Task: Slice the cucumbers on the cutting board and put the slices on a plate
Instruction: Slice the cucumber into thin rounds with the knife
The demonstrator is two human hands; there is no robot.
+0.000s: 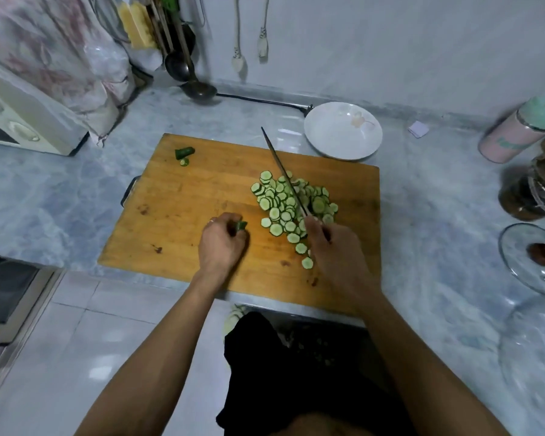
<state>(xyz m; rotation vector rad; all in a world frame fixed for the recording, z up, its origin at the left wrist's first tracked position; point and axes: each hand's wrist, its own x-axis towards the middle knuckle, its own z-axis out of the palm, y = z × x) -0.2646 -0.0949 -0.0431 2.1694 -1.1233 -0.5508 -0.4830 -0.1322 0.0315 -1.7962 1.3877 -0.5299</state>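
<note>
A marbled grey desk [422, 215] is carrying a wooden cutting board [195, 196] under dim kitchen light. The left hand [222, 243] is pinching a cucumber stub [241, 225] in a closed grip; the right hand [331, 247] is wrapping the handle of a knife [282, 174], its blade lying over the heap of cucumber slices [288, 206] on the board's right half. Another cut end [184, 152] is sitting at the far left. The white plate [343, 130] is waiting just beyond. Slices look wet, thin and slippery; scooping them from underneath seems wiser than pinching.
</note>
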